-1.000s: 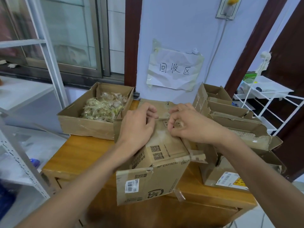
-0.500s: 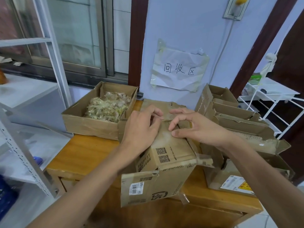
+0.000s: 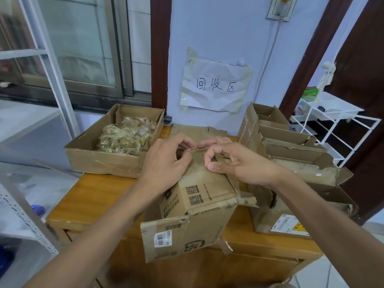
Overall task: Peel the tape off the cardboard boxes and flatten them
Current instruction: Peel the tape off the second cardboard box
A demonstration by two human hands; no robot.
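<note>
Plainly, both hands were working at the far top edge of the SF Express box (image 3: 195, 196), which stood tilted on the wooden table (image 3: 89, 196) right in front of me, its near flap hanging out over the table's front edge. My left hand (image 3: 166, 165) lay over the box's upper left corner with its fingers curled, the fingertips seeming to pick at the tape (image 3: 199, 169) on the top panel; I could not tell whether they actually had a tape end pinched. My right hand (image 3: 234, 161) came in from the right, thumb and forefinger curled into a ring just above the same glossy strip, the other fingers resting on the cardboard; whether it held any tape I could not tell either. The strip ran away from me along the middle of the top panel, so I judged the peel would have to go lengthwise toward my body, with the left hand bracing. Both hands were about equally near the tape's far end. A loose tape tail (image 3: 246, 199) stuck out at the box's right corner. To the left sat an open tray box of crumpled tape scraps (image 3: 124, 138), and to the right a stack of opened boxes (image 3: 291, 146). Behind, a paper sign (image 3: 216, 86) hung on the pale wall, beside a window and a white wire rack (image 3: 336, 125).
</note>
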